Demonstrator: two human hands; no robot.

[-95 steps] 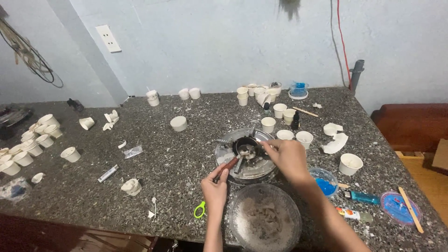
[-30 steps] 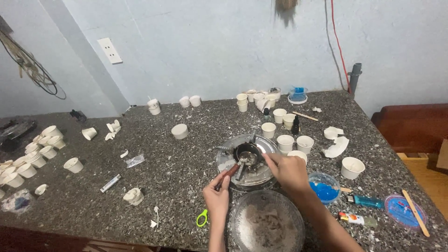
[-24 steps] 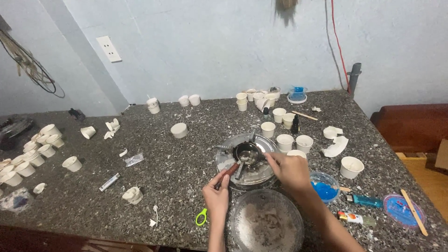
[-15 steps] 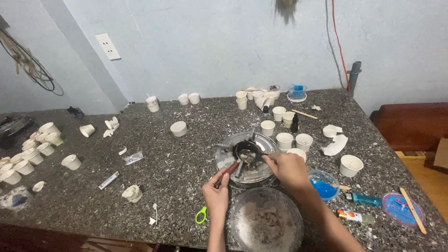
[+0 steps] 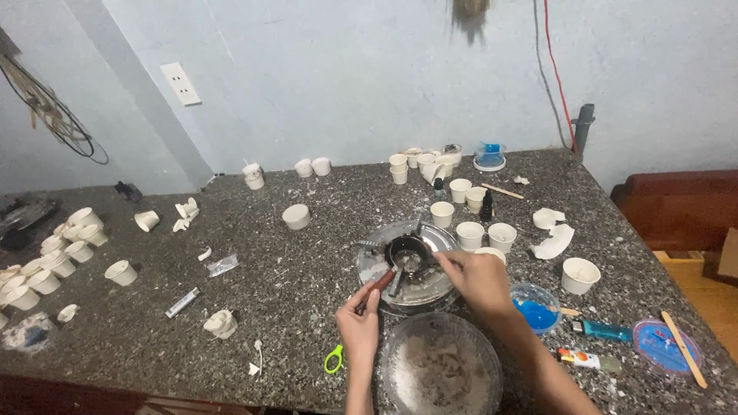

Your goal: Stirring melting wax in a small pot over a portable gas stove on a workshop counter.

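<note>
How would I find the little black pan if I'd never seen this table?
Look at the round silver burner in the middle of the speckled stone table. The small black pan sits on it; its reddish handle is held by the left hand. Everything around it is white cups.

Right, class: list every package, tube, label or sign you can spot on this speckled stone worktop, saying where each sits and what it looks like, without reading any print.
Small squeezed tube, white with red and yellow print: near right edge, lying flat, below the teal lighter.
Slim white and grey tube: left of centre, lying slantwise.
Clear crumpled plastic sachet: just above that tube.
White wall socket plate: rectangular, on the blue wall.
No screens or signs.
</note>
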